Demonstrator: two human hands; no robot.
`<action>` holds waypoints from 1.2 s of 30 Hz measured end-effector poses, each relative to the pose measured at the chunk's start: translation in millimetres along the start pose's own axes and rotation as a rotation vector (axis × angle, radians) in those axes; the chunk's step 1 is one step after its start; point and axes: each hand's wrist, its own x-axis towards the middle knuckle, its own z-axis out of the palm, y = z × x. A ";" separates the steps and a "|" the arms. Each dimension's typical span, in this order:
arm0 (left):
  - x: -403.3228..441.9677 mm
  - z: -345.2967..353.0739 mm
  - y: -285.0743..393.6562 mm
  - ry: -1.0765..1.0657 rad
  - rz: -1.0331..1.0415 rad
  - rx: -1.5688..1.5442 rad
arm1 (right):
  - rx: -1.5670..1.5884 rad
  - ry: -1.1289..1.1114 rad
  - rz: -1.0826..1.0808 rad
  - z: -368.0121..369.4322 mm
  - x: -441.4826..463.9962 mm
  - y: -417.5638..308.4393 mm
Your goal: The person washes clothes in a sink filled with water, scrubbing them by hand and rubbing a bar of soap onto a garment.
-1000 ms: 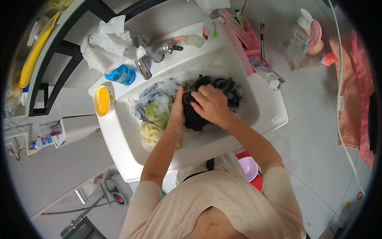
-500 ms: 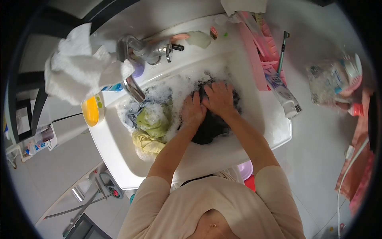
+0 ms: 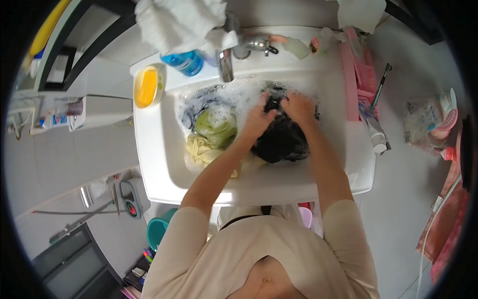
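Note:
Soapy water and foam fill part of the white sink [image 3: 159, 169]. A soaked black garment [image 3: 281, 142] lies in its right half, partly under suds. My left hand [image 3: 258, 119] grips the left edge of this garment, its fingertips partly lost in foam. On the other side, my right hand [image 3: 300, 108] closes on the same black cloth, slightly blurred. Some of the cloth is bunched between both hands. Left of my left hand sit a green cloth [image 3: 216, 127], a pale yellow cloth [image 3: 201, 151] and a dark blue-grey cloth [image 3: 194, 109] covered in bubbles.
The faucet [image 3: 226, 65] reaches over the back of the sink. A soap dish [image 3: 148, 87] with a yellow bar and a blue bottle [image 3: 186, 63] stand at back left. Along the right rim are a pink rack [image 3: 352, 84] and a toothpaste tube [image 3: 373, 129]. A white towel [image 3: 179, 25] hangs above.
The camera view has shifted, showing more of the left side. My hands, spread flat on the black garment before, have drawn in and gathered its cloth between them.

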 end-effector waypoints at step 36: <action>-42.0 -143.0 -86.7 0.234 0.104 0.484 | 0.393 0.354 -0.178 11.5 -28.1 -145.0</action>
